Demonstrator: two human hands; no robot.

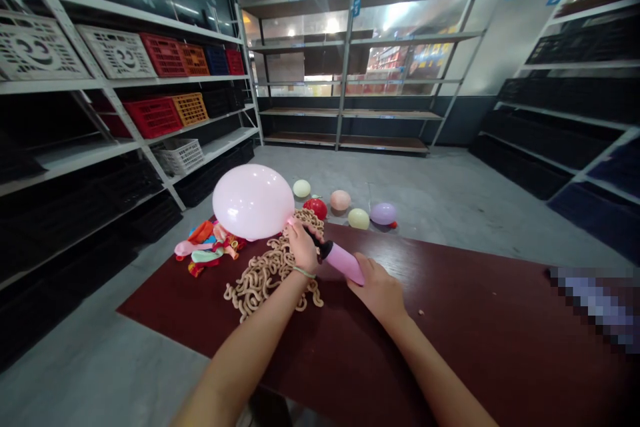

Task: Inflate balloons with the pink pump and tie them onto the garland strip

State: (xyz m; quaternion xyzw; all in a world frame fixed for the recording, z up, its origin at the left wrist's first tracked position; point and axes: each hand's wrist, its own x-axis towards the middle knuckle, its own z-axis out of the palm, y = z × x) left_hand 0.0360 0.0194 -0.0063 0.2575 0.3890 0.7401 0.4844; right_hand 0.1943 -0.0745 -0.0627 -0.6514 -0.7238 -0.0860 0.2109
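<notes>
A large pale pink balloon (253, 202) is inflated and sits on the nozzle of a pink hand pump (341, 263) with a black end. My left hand (303, 247) pinches the balloon's neck against that nozzle. My right hand (377, 291) grips the pump's pink barrel. Below my left wrist, a heap of beige chained twisted balloons (267, 273) lies on the dark red table (425, 320) and reaches up behind my left hand. Left of it lies a pile of uninflated multicoloured balloons (210, 247).
Several small inflated balloons lie on the grey floor (425, 213) beyond the table's far edge. White metal shelves (125, 80) holding plastic crates stand at left, and bare shelves (345, 73) stand ahead. A pixelated blurred patch (595, 303) covers the table's right end.
</notes>
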